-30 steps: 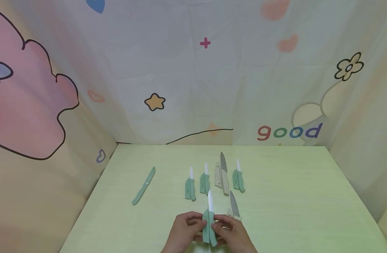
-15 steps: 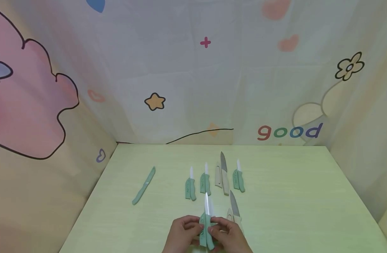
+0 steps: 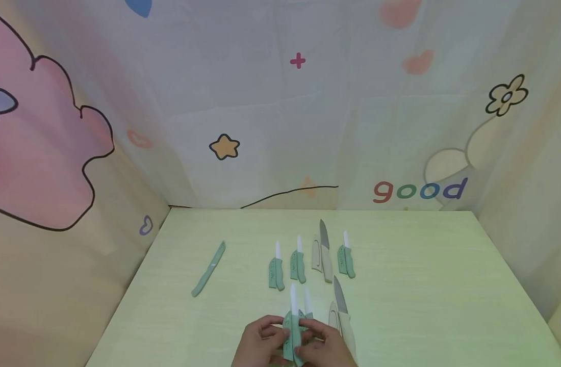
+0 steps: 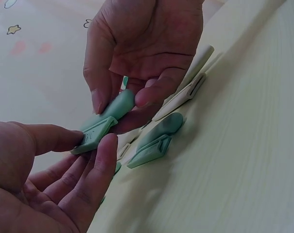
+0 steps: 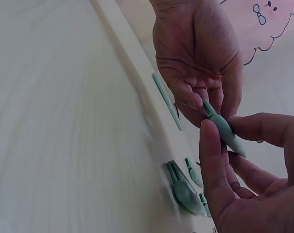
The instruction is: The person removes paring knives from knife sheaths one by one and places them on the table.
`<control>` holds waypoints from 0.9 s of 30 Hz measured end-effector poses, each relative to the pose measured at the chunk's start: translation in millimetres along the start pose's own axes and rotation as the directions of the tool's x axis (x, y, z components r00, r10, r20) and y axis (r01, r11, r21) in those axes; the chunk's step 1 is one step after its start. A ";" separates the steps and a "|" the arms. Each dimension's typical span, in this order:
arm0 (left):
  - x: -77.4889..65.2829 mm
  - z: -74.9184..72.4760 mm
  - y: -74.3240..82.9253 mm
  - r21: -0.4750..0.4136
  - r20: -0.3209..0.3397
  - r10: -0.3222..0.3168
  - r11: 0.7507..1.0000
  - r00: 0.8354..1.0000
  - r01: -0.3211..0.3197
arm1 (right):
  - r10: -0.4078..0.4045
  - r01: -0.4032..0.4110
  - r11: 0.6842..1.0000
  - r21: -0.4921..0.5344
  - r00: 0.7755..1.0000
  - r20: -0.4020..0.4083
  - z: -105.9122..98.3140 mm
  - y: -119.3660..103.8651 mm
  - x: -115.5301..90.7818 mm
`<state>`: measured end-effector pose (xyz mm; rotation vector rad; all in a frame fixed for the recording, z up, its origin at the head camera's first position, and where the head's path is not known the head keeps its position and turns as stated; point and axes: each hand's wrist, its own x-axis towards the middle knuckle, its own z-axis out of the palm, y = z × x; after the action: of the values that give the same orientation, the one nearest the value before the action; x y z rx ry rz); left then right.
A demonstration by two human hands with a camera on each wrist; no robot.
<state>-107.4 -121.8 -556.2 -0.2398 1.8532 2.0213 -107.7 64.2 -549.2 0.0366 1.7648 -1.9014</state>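
At the near side of the table, my left hand (image 3: 261,340) pinches a green knife sheath (image 4: 94,138) between thumb and fingers. Held right alongside it is a small paring knife (image 3: 294,299) with a white blade pointing away from me. My right hand (image 3: 325,346) grips its green handle (image 5: 223,129) with thumb and fingertips. A second green-handled knife (image 3: 308,300) lies on the table just behind the hands, partly hidden by them, with its own sheath (image 4: 149,154) beside it. To the right is a beige knife (image 3: 340,295) with a grey blade, next to its beige sheath (image 3: 333,316).
Farther back lie green paring knives (image 3: 279,275) with white blades, each beside its sheath, and another beige knife (image 3: 325,255). A long green knife (image 3: 209,268) lies slanted at the left. A printed curtain (image 3: 280,112) hangs behind the table (image 3: 423,285).
Both hands have moved toward me and slightly left, carrying the knife and sheath together. More of the green knife behind them and of the near beige knife now shows.
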 end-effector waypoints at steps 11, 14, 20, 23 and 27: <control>-1.4 -8.6 -2.4 -0.004 0.010 0.020 1.000 1.000 -0.020 | -0.055 0.056 0.998 -0.015 0.998 0.033 4.6 4.0 1.3; -0.7 -10.0 -2.8 0.014 -0.016 0.016 1.000 1.000 -0.016 | -0.087 0.087 0.996 -0.002 0.996 0.037 7.1 4.0 0.7; -0.4 -13.0 -3.8 0.056 -0.054 0.030 0.998 0.998 -0.027 | -0.110 0.110 0.994 -0.024 0.994 0.018 10.9 7.3 3.7; -0.5 -14.2 -3.8 0.082 -0.065 0.042 0.996 0.997 -0.037 | -0.101 0.100 0.994 -0.055 0.995 -0.011 13.7 8.9 5.1; -0.9 -15.9 -3.6 0.105 -0.070 0.052 0.993 0.996 -0.045 | -0.071 0.067 0.994 -0.084 0.997 -0.043 18.2 7.5 5.3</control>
<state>-107.3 -137.5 -560.9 -0.2444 2.0203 1.9651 -103.1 45.3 -555.5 -0.0109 1.8963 -1.8873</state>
